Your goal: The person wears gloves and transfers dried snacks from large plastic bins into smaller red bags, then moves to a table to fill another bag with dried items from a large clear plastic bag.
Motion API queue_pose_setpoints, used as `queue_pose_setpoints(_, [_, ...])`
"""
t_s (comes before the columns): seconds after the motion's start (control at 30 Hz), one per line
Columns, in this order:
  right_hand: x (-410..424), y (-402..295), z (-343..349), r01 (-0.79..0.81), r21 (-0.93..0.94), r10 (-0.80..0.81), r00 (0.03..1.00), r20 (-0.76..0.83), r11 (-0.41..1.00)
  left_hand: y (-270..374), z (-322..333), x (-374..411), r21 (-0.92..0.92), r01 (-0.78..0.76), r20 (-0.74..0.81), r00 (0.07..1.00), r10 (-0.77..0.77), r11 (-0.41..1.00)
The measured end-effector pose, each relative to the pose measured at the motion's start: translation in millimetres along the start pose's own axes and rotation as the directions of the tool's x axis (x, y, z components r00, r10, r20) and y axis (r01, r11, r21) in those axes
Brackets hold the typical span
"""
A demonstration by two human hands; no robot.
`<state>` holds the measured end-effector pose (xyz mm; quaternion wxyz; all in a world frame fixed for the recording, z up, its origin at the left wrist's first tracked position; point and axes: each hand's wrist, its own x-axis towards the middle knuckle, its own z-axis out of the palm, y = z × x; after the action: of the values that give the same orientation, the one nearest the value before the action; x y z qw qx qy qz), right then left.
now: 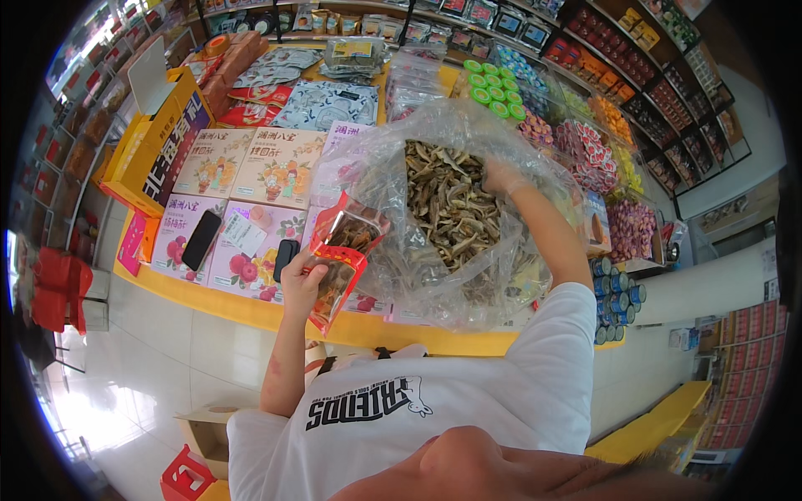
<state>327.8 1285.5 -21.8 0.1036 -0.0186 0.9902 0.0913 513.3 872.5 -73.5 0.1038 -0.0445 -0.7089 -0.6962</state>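
Observation:
My left hand (302, 283) grips the lower left side of a red packaging pouch (343, 258) with a clear window. Brown dried pieces show inside this pouch, which is held tilted. A large clear plastic bag (401, 263) lies opened out on the display, and a heap of small dried fish (452, 210) fills its middle. My right hand (501, 178) reaches in at the heap's upper right edge. Plastic film and the hand's angle hide its fingertips, so whether they hold any fish is unclear.
Flat gift boxes (276, 161) cover the display's left half. On them lie a black smartphone (202, 240), a white paper slip (241, 233) and a small black case (286, 258). Green-lidded jars (495, 87) and sweets (586, 153) stand beyond the bag. Blue cans (617, 300) are stacked at right.

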Motion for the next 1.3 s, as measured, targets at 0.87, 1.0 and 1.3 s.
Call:
queue_pose_setpoints(0.87, [32.3,25.8,35.9,-0.095,0.117,0.087,0.994,0.071,0.988,1.0,2.1,3.0,-0.083,-0.076,-0.003,0.997,0.076,0.994])
queue_pose_setpoints(1.0, [31.8,38.8,40.1,-0.027,0.069,0.022,0.997,0.072,0.997,1.2,-0.3,4.7,-0.106,-0.049,0.061,0.997,0.056,0.993])
queue_pose_setpoints(1.3, [-42.5,11.9,-21.0,0.127,0.457,0.02,0.952,-0.305,0.88,23.0,22.2,19.6,0.014,0.073,0.171,0.983,-0.074,0.997])
